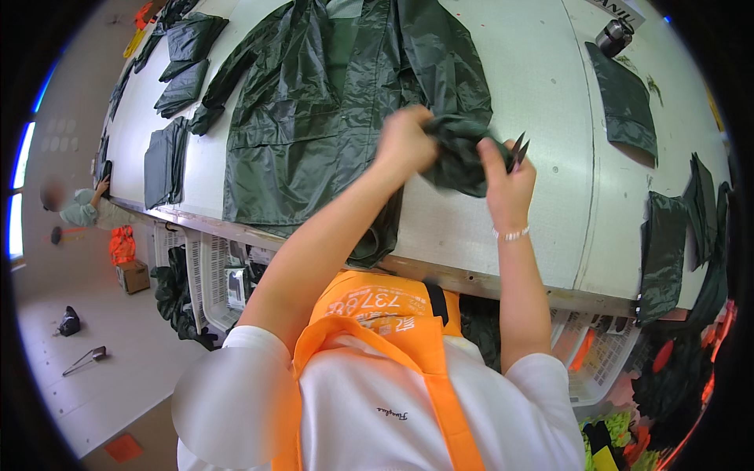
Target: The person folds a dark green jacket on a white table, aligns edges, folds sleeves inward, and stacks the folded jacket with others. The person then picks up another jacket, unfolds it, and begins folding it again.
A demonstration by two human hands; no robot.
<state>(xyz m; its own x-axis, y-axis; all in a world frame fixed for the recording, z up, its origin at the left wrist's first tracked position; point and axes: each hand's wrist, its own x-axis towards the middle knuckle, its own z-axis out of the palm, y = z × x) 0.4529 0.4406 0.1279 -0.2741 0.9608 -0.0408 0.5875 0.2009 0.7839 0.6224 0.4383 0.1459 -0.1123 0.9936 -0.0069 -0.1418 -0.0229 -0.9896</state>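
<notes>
Two hands work toward 1 o'clock on one bunch of dark cloth, both blurred by motion. The left hand (pixel 408 143) is curled tight, its fingers seemingly clenched on the bunched cloth (pixel 459 161). The right hand (pixel 509 177) is also curled, its thumb against that bunch while it carries dark scissors (pixel 519 147), whose two pointed blades stand parted and aim toward 1 o'clock. The bunch looks like a sleeve end of the dark green jacket (pixel 302 157), which lies spread on the white surface (pixel 542 235) at 12 o'clock, though the join is too blurred to be sure.

The likeliest trouble is a nick in the fabric: the bare blades sit right beside loose folds, and a twist of the right wrist could swing them into the cloth. The same tips could prick the left hand if it slides toward 3 o'clock along the bunch. Slick-looking fabric may slip from the grip, letting the sleeve unroll.

Near the centre, a rolled end of dark cloth (pixel 375 245) hangs over the near edge, against the orange apron (pixel 385 302); leaning in could snag it or drag the jacket askew. At 3 o'clock, a folded green piece (pixel 664 243) overhangs the edge too, so a stray elbow might knock it down toward the white crate (pixel 605 361).
</notes>
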